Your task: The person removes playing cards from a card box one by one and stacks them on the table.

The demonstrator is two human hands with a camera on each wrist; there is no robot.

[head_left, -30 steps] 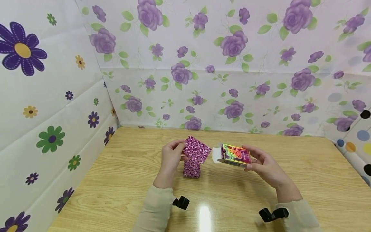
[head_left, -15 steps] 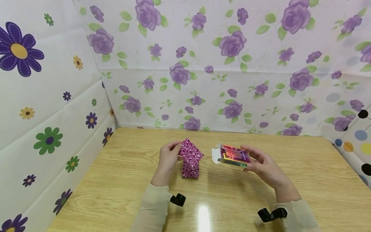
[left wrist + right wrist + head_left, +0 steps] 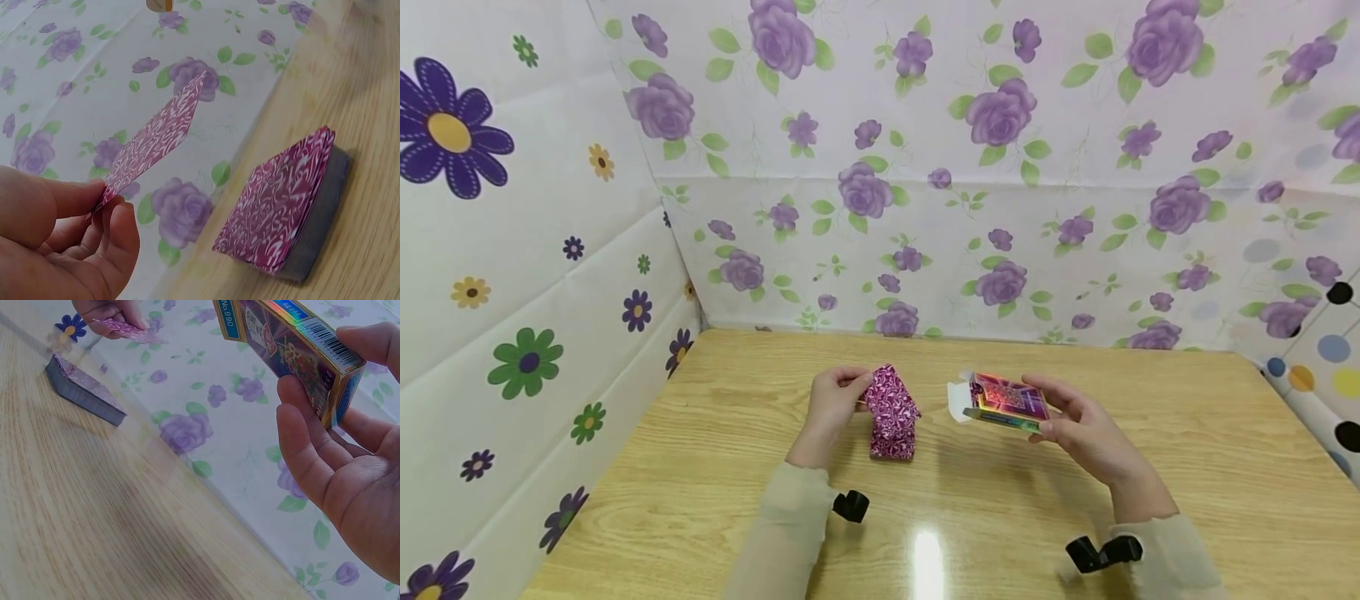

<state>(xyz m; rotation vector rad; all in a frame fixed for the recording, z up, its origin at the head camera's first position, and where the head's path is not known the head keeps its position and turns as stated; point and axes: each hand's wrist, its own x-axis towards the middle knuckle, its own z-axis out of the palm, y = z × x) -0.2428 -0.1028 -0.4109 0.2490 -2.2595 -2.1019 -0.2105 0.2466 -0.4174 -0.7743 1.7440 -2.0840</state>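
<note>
My left hand (image 3: 831,408) pinches a playing card (image 3: 156,137) with a purple-and-white swirled back between thumb and fingertips. The card is raised and tilted over a squared deck of cards (image 3: 281,200) with the same back, which stands on the wooden table. In the head view the card overlaps the far part of the deck (image 3: 892,450). My right hand (image 3: 1093,433) grips a shiny, colourful card box (image 3: 1011,402) by its closed end, off the table. The box's white end flap (image 3: 958,402) hangs open toward the left. In the right wrist view, a barcode shows on the box (image 3: 300,356).
The wooden table (image 3: 700,492) ends at a back wall covering (image 3: 850,250) with purple roses. Another flowered covering (image 3: 572,333) rises along the left side. A black wrist camera (image 3: 852,506) sits on the left sleeve, another (image 3: 1105,554) on the right.
My left hand has shifted slightly left and lower, bringing the card from the deck's upper right to over the deck and tilting it. The right hand and box have barely moved.
</note>
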